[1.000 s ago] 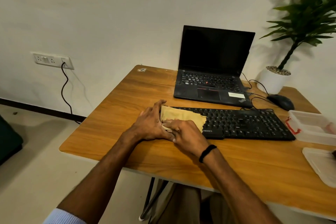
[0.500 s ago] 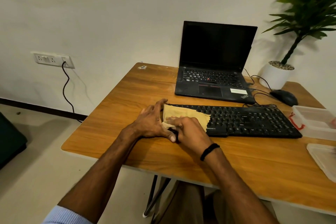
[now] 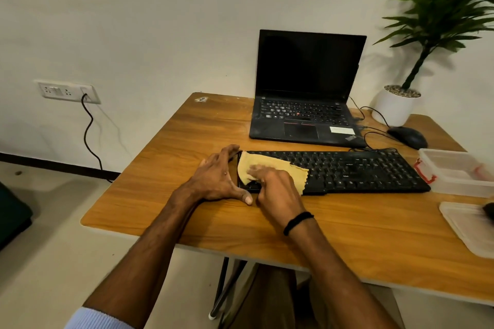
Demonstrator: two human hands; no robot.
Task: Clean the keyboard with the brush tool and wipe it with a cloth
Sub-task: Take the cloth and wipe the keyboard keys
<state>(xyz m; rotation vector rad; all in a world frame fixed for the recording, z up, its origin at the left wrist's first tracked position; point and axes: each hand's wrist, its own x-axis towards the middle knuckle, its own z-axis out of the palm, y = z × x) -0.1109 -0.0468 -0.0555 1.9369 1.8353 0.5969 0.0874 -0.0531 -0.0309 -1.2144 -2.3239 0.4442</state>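
Loosely rumpled tan cloth (image 3: pixel 271 165) under the right hand (image 3: pixel 278 195) drapes the black keyboard (image 3: pixel 361 171).

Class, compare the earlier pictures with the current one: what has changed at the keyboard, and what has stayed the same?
The right hand, holding the yellow cloth on the keys, has slid slightly farther onto the keyboard, baring its near-left corner. Nothing was picked up or let go. The left hand still braces the keyboard's left end; laptop and mouse are unmoved.
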